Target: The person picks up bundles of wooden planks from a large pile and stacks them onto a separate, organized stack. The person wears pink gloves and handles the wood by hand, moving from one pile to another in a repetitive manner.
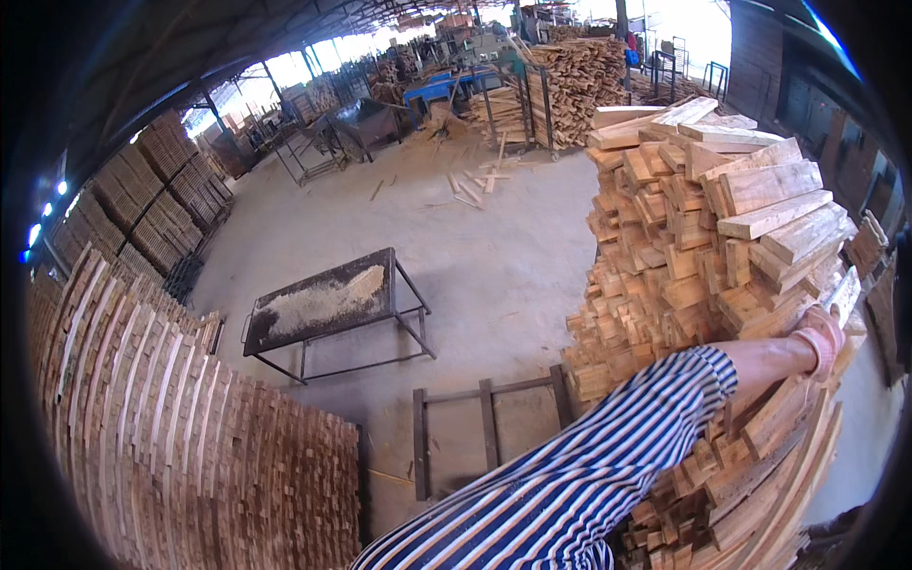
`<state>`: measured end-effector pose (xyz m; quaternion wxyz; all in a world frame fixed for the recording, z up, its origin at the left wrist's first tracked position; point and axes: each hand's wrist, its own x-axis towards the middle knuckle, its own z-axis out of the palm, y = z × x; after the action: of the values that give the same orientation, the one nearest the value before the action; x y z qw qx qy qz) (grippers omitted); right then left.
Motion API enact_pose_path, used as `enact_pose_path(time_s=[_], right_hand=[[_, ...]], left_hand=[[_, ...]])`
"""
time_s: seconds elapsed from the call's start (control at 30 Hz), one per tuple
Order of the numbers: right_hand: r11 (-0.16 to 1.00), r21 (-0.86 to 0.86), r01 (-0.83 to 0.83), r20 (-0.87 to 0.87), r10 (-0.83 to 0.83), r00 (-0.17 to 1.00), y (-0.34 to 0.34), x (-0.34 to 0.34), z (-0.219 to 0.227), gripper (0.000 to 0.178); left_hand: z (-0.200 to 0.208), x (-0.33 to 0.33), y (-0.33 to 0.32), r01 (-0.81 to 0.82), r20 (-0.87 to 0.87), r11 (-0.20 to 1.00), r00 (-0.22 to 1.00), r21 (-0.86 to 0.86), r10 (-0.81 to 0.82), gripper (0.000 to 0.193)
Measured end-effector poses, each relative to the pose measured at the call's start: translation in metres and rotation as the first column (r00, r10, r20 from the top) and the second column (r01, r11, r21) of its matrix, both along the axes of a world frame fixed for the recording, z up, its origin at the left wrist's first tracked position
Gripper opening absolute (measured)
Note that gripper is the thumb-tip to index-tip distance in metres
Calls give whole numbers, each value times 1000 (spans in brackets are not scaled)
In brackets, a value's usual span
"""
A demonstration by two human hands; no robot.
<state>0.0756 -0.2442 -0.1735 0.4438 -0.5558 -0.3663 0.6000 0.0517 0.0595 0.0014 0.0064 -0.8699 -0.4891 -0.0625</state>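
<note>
My left hand (823, 334), in what looks like a pale pink glove, reaches across to the right from a blue-and-white striped sleeve. It is closed at the edge of a pale wooden board (844, 293) on the far right side of a tall pile; its fingers are small and partly hidden. The lumber pile (665, 275) consists of short, rough-cut boards stacked with their ends toward the open floor. Loose boards (774, 190) lie at angles over its top. Longer planks (793, 475) lean beneath my forearm. My right hand is not in view.
A low metal table (323, 309) with sawdust on it stands in mid-floor. Near the pile lies a dark frame (487, 423). Tall stacked wood (190, 427) fills the left side. Farther off are scrap pieces (470, 185), another wood heap (584, 85) and blue machinery (451, 87).
</note>
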Motion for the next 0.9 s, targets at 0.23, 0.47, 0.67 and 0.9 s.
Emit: enact_pose_path(time_s=[0.23,0.47,0.67,0.9], right_hand=[[997,-79,7,-79,-13,997,-27,5,-23,53],[984,-109,140,-163,-156,974,-61,18,-34,53],[929,7,371,-510,-315,800,-118,94,-22,54],[900,117,419,206,-435,877,-112,140,-4,81]], left_hand=[[-66,-37,-153,305,621,952,744,14,-248,84],[-220,-10,-284,217,770,955,638,-202,18,74],[-202,-40,-314,219,778,926,503,308,-377,67],[-177,-10,-307,642,979,743,183,-190,91,101]])
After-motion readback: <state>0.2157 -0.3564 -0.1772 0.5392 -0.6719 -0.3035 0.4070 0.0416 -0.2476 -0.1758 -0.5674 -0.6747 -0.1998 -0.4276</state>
